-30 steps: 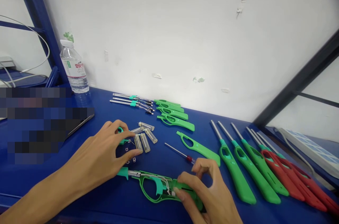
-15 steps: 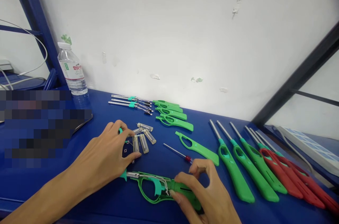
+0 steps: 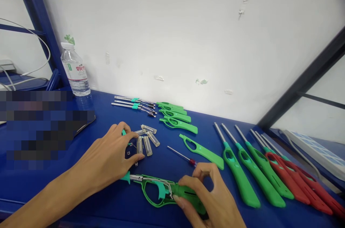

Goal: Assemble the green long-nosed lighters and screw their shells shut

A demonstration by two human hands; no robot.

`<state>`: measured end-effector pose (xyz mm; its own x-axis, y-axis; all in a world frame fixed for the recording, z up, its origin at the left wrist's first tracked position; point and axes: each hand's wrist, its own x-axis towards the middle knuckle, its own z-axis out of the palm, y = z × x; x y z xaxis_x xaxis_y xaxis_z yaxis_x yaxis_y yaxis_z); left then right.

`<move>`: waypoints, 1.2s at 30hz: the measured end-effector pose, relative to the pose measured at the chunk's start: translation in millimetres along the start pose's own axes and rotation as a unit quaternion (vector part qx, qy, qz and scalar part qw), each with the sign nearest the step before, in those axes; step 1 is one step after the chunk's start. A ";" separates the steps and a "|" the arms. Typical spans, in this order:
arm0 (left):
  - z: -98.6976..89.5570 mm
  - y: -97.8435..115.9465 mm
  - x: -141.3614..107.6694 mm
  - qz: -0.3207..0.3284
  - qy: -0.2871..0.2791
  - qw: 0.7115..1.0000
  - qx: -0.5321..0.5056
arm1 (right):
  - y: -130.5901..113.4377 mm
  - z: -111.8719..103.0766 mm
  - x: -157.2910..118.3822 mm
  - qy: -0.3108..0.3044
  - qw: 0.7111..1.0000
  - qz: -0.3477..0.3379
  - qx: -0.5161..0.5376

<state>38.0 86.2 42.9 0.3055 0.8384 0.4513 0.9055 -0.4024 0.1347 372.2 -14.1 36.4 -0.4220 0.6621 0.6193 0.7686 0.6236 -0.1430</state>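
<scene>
My left hand (image 3: 107, 154) is over the blue table. Its thumb and forefinger close on the two ends of a small clear fuel tank (image 3: 139, 146); several more clear tanks (image 3: 153, 138) lie beside it. Tiny loose parts show in the gap under the palm. My right hand (image 3: 212, 195) grips the handle end of an opened green lighter (image 3: 151, 195) lying near the table's front edge. A teal trigger, thin wires and a metal rod sit in that shell; the rod's far end passes behind my left wrist. The right thumb rests by the wires.
A screwdriver (image 3: 180, 155) and a green shell half (image 3: 203, 151) lie ahead of my right hand. Farther back are metal rod assemblies (image 3: 134, 106) and green shells (image 3: 178, 125). Green lighters (image 3: 241, 174) and red lighters (image 3: 289, 181) line the right. A water bottle (image 3: 75, 73) stands back left.
Both hands keep nearly the same pose. The whole view has shifted slightly; nothing else has visibly moved.
</scene>
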 end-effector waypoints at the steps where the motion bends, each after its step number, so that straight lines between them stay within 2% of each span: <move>1: 0.3 -0.1 0.1 0.002 0.000 1.000 -0.002 | -0.2 0.0 0.0 -0.002 1.000 0.001 0.001; 6: 0.3 -0.9 1.0 0.006 0.024 1.000 -0.004 | -0.3 1.4 1.5 0.005 1.000 -0.001 0.000; 10: -7.9 7.3 -2.2 0.014 0.064 0.998 -0.005 | 1.4 -0.1 1.4 0.013 1.000 -0.005 0.005; 14: -25.2 35.3 -15.6 0.056 0.096 0.993 -0.035 | -5.5 -0.4 4.8 0.041 0.999 0.010 -0.005; 17: -34.4 62.2 -30.2 0.141 0.149 0.977 -0.062 | -23.4 8.4 12.0 0.068 0.994 0.074 0.041; 19: -35.3 75.5 -40.2 0.180 0.168 0.967 -0.065 | -37.5 17.1 18.3 0.067 0.986 0.114 0.097; 22: -32.3 82.4 -51.7 0.194 0.162 0.966 -0.062 | -49.7 24.7 27.4 0.068 0.982 0.138 0.113; 25: -32.5 74.0 -53.1 0.188 0.146 0.969 -0.072 | -44.2 18.9 32.4 0.092 0.981 0.147 0.091; 28: -37.4 56.2 -42.0 0.122 0.135 0.980 -0.083 | -27.0 6.2 31.6 0.126 0.978 0.144 0.080; 30: -40.5 41.7 -30.0 0.087 0.087 0.987 -0.103 | -15.8 0.4 28.7 0.136 0.979 0.136 0.069; 32: -41.8 26.4 -17.9 0.072 0.000 0.986 -0.148 | -8.8 -1.1 25.5 0.144 0.978 0.139 0.059; 36: -41.5 -0.2 -3.1 0.050 -0.080 0.982 -0.166 | -9.1 3.8 21.7 0.156 0.975 0.149 0.059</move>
<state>24.7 68.4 78.0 0.4535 0.8254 0.3362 0.7310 -0.5603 0.3895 354.2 -3.9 48.2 -0.0067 0.6738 0.7389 0.7659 0.4785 -0.4295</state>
